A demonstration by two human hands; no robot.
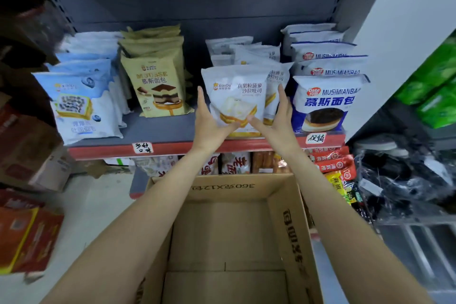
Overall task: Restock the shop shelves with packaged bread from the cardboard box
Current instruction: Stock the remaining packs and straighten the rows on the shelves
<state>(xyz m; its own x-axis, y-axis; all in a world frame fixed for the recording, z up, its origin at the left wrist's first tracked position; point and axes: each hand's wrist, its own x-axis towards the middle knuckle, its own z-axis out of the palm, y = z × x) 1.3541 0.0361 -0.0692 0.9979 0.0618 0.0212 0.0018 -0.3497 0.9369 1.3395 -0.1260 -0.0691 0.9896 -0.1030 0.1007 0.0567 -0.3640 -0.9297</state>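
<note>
A white pack of pineapple toast bread (pixel 237 96) stands upright at the front of its row on the grey shelf (pixel 158 128). My left hand (pixel 209 121) holds its left edge and my right hand (pixel 277 116) its right edge. On each hand the forefinger lies straight up the side and the thumb presses the pack's lower front. More white packs (pixel 256 57) stand behind it. The open cardboard box (pixel 286 219) sits below between my forearms, and no bread shows inside it.
Blue-and-white blueberry bread packs (pixel 81 106) and beige mousse bread packs (pixel 158 86) fill the shelf's left. Blue-white mousse packs (pixel 325 101) stand right. Snack packets (pixel 333 163) crowd the lower shelf. Red cartons (pixel 27 237) lie on the floor left; green packs (pixel 436 86) are on the far right.
</note>
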